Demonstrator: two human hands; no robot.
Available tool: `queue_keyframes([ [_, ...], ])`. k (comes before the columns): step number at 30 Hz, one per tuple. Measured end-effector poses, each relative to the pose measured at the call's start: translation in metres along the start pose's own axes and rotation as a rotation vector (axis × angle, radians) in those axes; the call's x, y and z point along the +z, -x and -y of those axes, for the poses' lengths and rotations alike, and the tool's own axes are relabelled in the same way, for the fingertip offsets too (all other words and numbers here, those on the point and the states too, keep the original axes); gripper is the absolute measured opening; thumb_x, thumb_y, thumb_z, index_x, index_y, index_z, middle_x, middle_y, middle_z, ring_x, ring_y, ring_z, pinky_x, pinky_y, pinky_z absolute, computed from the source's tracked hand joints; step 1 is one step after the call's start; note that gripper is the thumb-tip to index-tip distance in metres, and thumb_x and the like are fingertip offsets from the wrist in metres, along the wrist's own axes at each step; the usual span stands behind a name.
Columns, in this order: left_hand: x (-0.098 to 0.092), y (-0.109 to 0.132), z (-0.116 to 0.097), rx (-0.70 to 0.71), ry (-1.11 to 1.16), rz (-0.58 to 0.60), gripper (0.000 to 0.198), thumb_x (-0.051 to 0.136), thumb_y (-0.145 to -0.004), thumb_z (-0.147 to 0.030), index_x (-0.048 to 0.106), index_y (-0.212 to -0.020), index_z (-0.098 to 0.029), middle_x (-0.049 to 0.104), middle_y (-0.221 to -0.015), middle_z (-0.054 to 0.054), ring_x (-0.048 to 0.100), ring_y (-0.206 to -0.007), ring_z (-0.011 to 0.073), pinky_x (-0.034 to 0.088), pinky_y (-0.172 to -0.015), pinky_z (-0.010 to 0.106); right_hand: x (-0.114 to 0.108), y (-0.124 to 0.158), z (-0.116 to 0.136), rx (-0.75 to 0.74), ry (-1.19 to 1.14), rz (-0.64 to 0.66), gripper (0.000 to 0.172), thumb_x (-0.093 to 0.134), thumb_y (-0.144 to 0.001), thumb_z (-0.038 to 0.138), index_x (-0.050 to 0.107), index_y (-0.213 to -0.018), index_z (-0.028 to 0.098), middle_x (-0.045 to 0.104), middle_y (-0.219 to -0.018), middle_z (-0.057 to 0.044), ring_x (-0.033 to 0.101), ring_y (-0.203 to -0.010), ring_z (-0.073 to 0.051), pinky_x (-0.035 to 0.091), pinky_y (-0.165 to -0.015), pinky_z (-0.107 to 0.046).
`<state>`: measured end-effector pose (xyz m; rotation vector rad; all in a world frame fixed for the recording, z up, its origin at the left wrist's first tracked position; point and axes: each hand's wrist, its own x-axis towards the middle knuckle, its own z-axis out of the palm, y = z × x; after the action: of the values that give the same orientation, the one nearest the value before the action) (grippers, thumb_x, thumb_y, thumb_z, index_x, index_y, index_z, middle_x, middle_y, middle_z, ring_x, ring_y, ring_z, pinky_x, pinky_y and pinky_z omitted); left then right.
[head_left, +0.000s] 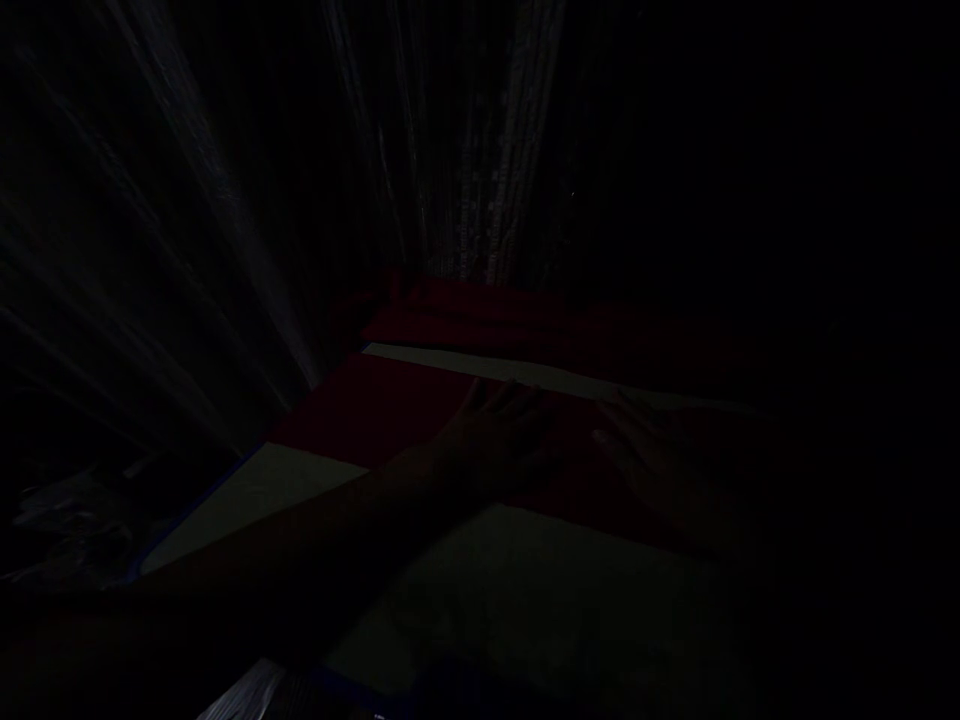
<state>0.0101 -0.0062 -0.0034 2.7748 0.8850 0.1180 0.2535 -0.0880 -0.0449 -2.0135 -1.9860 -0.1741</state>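
Note:
A red cloth [375,402] lies spread over a pale yellowish-green sheet [540,580] that has a blue edge. My left hand [499,435] reaches across from the lower left and rests flat on the red cloth, fingers spread. To its right, my right hand [645,445] is also on the red cloth, with its fingers stretched towards the far side. A narrow pale strip [525,374] shows just beyond the fingertips. The scene is very dark, so the right forearm and the right end of the cloth are lost in shadow.
More red cloth [480,312] lies beyond the pale strip. Tall stacks with fine layered edges [517,150] rise behind it. Long wrapped-looking shapes [217,180] stand at the left. Crumpled clear plastic [75,520] is at the lower left. The right side is black.

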Motion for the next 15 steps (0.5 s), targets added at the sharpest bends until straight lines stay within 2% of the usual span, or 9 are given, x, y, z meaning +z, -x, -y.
queue_keyframes([
  [5, 0.001, -0.001, 0.001, 0.004, -0.005, 0.014, 0.078, 0.023, -0.102, -0.073, 0.024, -0.167, -0.029, 0.011, -0.175, 0.002, 0.005, -0.164, 0.0351, 0.001, -0.128, 0.069, -0.002, -0.001, 0.014, 0.002, -0.042, 0.068, 0.073, 0.017, -0.103, 0.062, 0.049, -0.157, 0.024, 0.034, -0.165, 0.000, 0.029, -0.156, -0.025, 0.021, -0.127, -0.061],
  [10, -0.001, -0.003, 0.011, 0.010, -0.030, -0.014, 0.072, 0.023, -0.104, -0.070, 0.029, -0.165, -0.032, 0.013, -0.175, 0.002, 0.010, -0.164, 0.0333, 0.005, -0.127, 0.070, 0.007, 0.001, 0.004, -0.016, -0.069, 0.086, 0.071, 0.022, -0.104, 0.064, 0.050, -0.157, 0.026, 0.033, -0.166, -0.002, 0.028, -0.156, -0.026, 0.021, -0.128, -0.060],
  [15, -0.011, -0.001, 0.018, -0.089, -0.041, -0.010, 0.066, 0.028, -0.105, -0.065, 0.031, -0.164, -0.035, 0.017, -0.175, -0.001, 0.012, -0.163, 0.0334, 0.009, -0.126, 0.072, 0.003, 0.000, 0.000, -0.012, -0.098, 0.090, 0.073, 0.022, -0.103, 0.067, 0.048, -0.158, 0.026, 0.034, -0.165, 0.000, 0.029, -0.156, -0.024, 0.021, -0.129, -0.057],
])
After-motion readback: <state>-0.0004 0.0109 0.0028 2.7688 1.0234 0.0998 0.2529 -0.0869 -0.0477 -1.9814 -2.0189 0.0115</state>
